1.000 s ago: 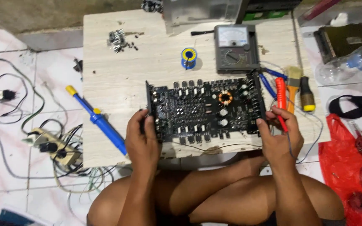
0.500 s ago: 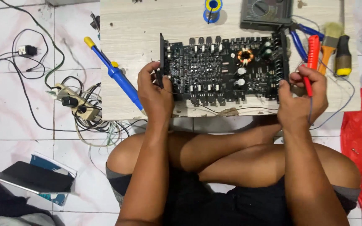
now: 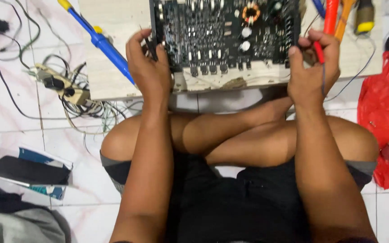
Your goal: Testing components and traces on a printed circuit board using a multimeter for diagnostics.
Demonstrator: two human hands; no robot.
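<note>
Lying flat on the pale wooden table, the black circuit board runs its long axis left to right, its near edge close to the table's front edge. The left hand clamps the board's left end; the right hand pinches a red probe at the right end. A blue soldering iron slants just left. A red plastic bag crowds the floor on the right.

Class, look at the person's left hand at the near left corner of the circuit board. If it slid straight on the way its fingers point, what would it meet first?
The left hand points away from the body, along the circuit board edge it already touches. Further on shows only the wooden board, though depth is hard to judge.
</note>
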